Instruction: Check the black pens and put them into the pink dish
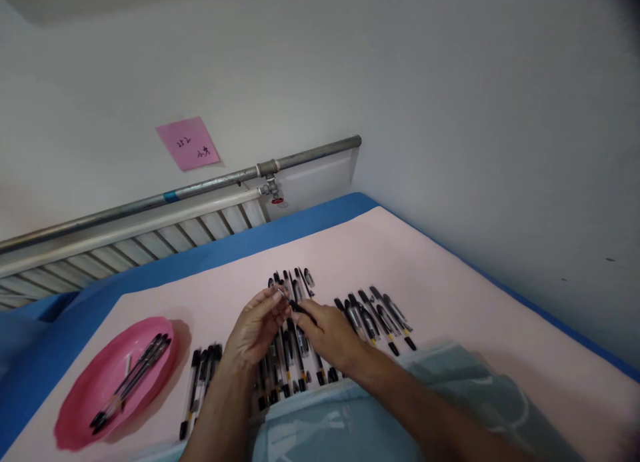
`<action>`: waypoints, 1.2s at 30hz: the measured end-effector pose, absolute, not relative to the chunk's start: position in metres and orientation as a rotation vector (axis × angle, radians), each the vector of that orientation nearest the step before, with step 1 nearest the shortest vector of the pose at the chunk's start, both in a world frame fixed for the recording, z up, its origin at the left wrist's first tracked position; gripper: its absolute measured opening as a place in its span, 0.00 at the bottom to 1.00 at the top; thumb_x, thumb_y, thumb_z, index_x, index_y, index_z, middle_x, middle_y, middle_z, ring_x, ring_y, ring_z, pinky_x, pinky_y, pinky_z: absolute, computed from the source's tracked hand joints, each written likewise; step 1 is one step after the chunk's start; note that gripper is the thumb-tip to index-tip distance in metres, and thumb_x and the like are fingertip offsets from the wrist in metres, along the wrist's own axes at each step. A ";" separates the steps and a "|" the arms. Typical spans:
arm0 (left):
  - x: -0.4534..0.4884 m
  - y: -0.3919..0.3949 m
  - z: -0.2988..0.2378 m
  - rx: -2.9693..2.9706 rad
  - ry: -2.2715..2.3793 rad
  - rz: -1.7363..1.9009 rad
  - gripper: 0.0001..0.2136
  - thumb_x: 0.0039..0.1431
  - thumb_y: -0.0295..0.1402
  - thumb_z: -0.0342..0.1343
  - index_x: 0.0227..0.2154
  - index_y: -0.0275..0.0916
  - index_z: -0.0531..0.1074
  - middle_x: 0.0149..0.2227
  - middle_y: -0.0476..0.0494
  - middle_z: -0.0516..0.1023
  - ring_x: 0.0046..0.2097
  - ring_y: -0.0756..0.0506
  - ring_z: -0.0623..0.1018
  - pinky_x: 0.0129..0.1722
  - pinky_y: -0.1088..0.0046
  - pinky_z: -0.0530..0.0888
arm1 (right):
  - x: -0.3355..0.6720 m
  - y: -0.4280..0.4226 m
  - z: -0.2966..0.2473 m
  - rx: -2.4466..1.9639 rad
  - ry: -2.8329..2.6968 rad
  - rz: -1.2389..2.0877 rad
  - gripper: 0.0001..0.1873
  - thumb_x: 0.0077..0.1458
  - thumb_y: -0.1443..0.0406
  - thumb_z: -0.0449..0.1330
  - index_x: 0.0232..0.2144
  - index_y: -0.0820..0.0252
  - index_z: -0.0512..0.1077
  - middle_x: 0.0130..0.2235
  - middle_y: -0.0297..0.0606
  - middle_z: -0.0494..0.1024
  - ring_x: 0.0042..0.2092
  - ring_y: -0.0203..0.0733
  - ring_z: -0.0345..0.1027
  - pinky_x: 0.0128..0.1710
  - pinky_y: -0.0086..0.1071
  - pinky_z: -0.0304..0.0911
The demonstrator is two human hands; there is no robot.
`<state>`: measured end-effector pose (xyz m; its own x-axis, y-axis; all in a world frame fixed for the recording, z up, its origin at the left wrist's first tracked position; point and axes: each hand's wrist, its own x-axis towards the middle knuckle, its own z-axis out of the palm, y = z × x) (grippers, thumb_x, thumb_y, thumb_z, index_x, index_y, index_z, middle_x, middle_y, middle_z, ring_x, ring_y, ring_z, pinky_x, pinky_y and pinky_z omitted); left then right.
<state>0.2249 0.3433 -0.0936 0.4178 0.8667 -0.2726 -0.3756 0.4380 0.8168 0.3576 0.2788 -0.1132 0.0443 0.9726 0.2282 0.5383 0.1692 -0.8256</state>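
I am watching left hand (260,323) and right hand (327,329) pinching one pen (296,307) — fingers closed on it. More pens (368,320) are lying nearby.

On my feed, the bare left forearm (223,402) rises steeply; the right forearm (405,402) slants inward. My left hand (259,323) forms a pinch; my right hand (330,330), curled and gripping, sits just beside it.
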 end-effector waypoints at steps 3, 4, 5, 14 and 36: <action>0.228 0.341 -0.095 0.783 0.808 0.886 0.09 0.40 0.27 0.63 0.28 0.34 0.73 0.30 0.47 0.75 0.31 0.52 0.73 0.34 0.76 0.70 | 0.357 0.279 -0.112 -1.500 -1.579 0.683 0.12 0.56 0.62 0.47 0.28 0.60 0.67 0.25 0.32 0.70 0.28 0.33 0.61 0.27 0.24 0.51; 0.230 0.340 -0.096 0.794 0.822 0.898 0.09 0.39 0.28 0.64 0.27 0.34 0.73 0.29 0.47 0.74 0.31 0.52 0.73 0.33 0.76 0.70 | 0.357 0.279 -0.112 -1.515 -1.568 0.688 0.12 0.56 0.62 0.47 0.28 0.60 0.67 0.24 0.32 0.70 0.27 0.33 0.61 0.27 0.24 0.51; 0.232 0.339 -0.096 0.802 0.835 0.914 0.10 0.39 0.28 0.64 0.27 0.33 0.73 0.28 0.47 0.74 0.30 0.53 0.72 0.33 0.77 0.70 | 0.357 0.279 -0.113 -1.530 -1.561 0.688 0.12 0.56 0.62 0.47 0.28 0.60 0.67 0.24 0.32 0.69 0.27 0.33 0.60 0.26 0.24 0.51; 0.240 0.332 -0.097 0.891 0.877 0.920 0.09 0.38 0.31 0.64 0.24 0.33 0.72 0.22 0.51 0.71 0.25 0.55 0.70 0.28 0.80 0.67 | 0.359 0.276 -0.112 -1.618 -1.581 0.649 0.11 0.56 0.63 0.46 0.27 0.61 0.65 0.26 0.35 0.70 0.27 0.34 0.62 0.28 0.25 0.52; 0.240 0.331 -0.097 0.871 0.851 0.892 0.13 0.42 0.37 0.62 0.30 0.35 0.74 0.27 0.46 0.75 0.28 0.52 0.72 0.29 0.77 0.66 | 0.353 0.277 -0.101 -1.516 -1.498 0.830 0.11 0.55 0.65 0.48 0.33 0.60 0.70 0.27 0.33 0.72 0.31 0.35 0.64 0.30 0.25 0.55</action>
